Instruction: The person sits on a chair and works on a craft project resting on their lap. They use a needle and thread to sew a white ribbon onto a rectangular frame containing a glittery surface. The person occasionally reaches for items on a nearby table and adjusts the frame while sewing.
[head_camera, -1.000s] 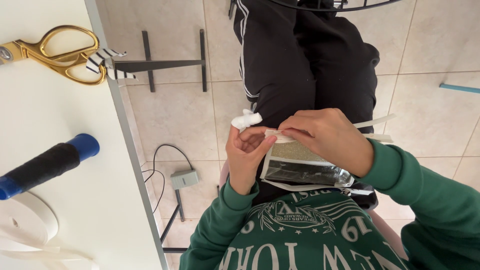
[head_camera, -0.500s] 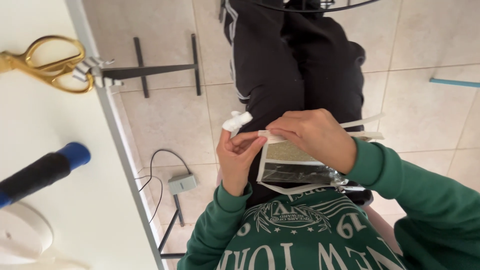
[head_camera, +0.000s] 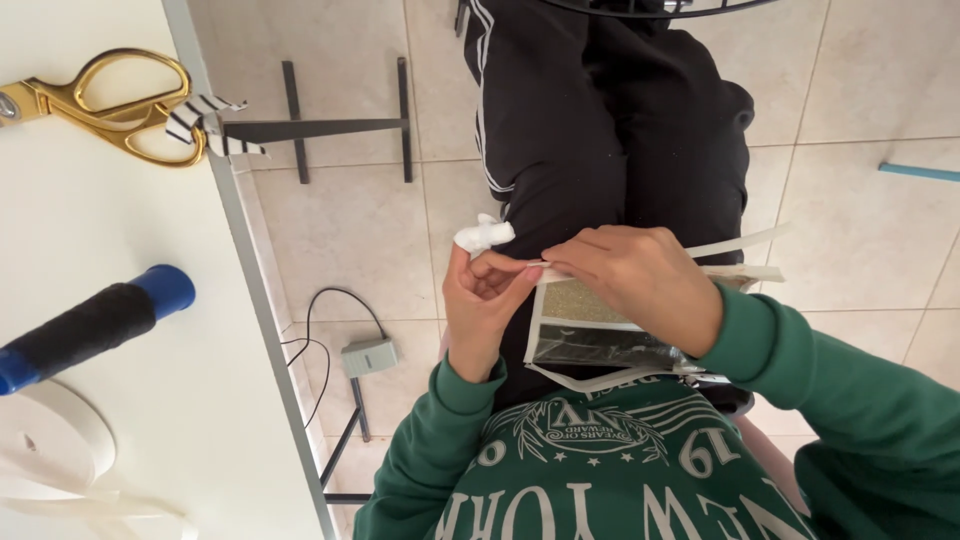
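The person is sitting over their lap, and both hands are meeting at the top edge of a small flat pouch of glittery gold and black fabric edged with cream ribbon (head_camera: 590, 330). The left hand (head_camera: 485, 300), one finger wrapped in a white bandage (head_camera: 484, 236), is pinching the left end of that edge; the right hand (head_camera: 640, 280) is closing its grip on the same edge from above, fingers together on the cream ribbon strip (head_camera: 740, 243) that is trailing off to the right.

The pouch is looking light, thin and limp, likely to flop if held by one corner, so the stiffer bound edge seems the best place to hold. The ribbon is probably slippery and easy to pull askew.

The right hand is covering much of the pouch's top, so the exact pinch point is hidden. Its lower edge is disappearing against the green printed sweatshirt (head_camera: 600, 470). On the white counter (head_camera: 120, 220) gold-handled scissors (head_camera: 120, 100), a blue-ended black roller (head_camera: 90, 325) and a cream tape roll (head_camera: 50, 450) are lying partly cut off.
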